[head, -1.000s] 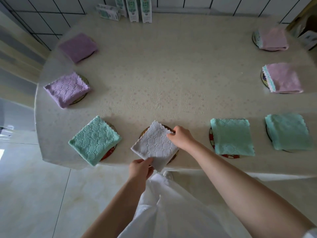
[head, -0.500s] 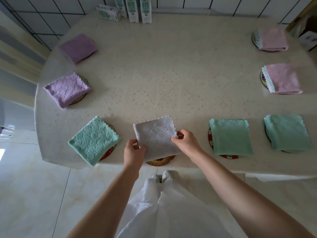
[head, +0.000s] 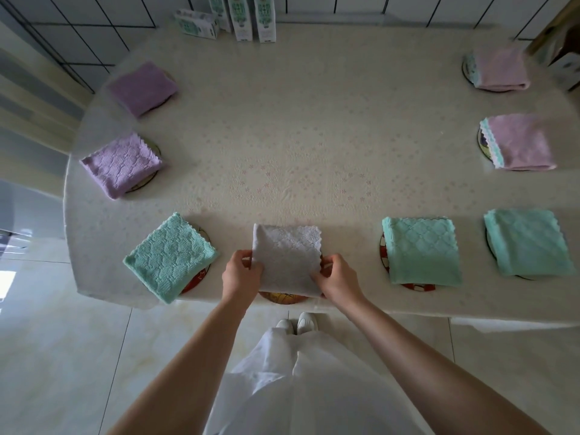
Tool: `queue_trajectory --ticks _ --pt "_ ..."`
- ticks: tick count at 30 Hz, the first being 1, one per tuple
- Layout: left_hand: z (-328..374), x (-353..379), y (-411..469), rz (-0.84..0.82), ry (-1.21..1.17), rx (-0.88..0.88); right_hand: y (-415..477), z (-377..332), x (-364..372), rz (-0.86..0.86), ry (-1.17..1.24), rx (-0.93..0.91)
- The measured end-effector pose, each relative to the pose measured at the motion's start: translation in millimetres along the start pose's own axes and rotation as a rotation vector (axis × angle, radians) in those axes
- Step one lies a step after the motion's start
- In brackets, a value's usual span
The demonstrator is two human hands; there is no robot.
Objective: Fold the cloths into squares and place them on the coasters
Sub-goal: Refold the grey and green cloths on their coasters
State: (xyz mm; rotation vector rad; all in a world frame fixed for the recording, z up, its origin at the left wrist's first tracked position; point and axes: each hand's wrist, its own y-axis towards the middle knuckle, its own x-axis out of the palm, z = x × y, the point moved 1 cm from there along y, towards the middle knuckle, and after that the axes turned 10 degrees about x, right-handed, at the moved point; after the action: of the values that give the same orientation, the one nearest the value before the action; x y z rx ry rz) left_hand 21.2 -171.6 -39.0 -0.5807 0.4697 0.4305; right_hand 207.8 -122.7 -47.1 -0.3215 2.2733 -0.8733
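Looking down on a broad bench (head: pixel 314 136) under a pale flowered cover. Below its near edge, a white garment (head: pixel 298 387).

Round the bench top, folded cloths on coasters. On the left, a far lilac cloth (head: pixel 142 87) and a near lilac cloth (head: pixel 120 163). On the right, a far pink cloth (head: pixel 499 69) and a near pink cloth (head: pixel 521 142), each with a pale scalloped edge turned inward. Along the near side, a left mint cloth (head: pixel 171 257) set cornerwise over a red coaster (head: pixel 196 279), a middle mint cloth (head: pixel 422 249) and a right mint cloth (head: pixel 530 243) lying square.

Between the left and middle mint cloths, right at the near edge, the grey cloth (head: pixel 287 259), folded square, scalloped border along its far and right sides. Over its gold coaster (head: pixel 284 298), only the near rim peeking out beneath. Resting or just lifted, hard to tell.

At the back edge, a cluster of cartons (head: pixel 251 17), one lying on its side.

Left hand (head: pixel 241 274) curled and pinching the grey cloth's left edge; right hand (head: pixel 337 277) curled and pinching the right edge.

Down by the hem, white shoes (head: pixel 296 323), toes toward the bench.
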Motion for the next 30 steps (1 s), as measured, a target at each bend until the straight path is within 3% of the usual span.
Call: queue_trajectory --ticks 9,13,22,27,30 --pt "-16 -8 -8 0.033 0.219 0.133 -4 5 -5 0.132 -0.263 -0.226" --pt "-26 -30 -9 0.143 0.196 0.134 -10 -16 -7 0.208 -0.385 -0.370" --pt "-56 -111 9 0.364 0.090 0.019 -17 -97 63 0.100 -0.393 -0.484" --pt "-89 -158 30 0.283 -0.014 -0.090 -22 -136 122 0.073 -0.382 -0.498" --pt "-101 -177 40 0.131 -0.283 -0.330 -26 -157 149 0.059 -0.329 -0.431"
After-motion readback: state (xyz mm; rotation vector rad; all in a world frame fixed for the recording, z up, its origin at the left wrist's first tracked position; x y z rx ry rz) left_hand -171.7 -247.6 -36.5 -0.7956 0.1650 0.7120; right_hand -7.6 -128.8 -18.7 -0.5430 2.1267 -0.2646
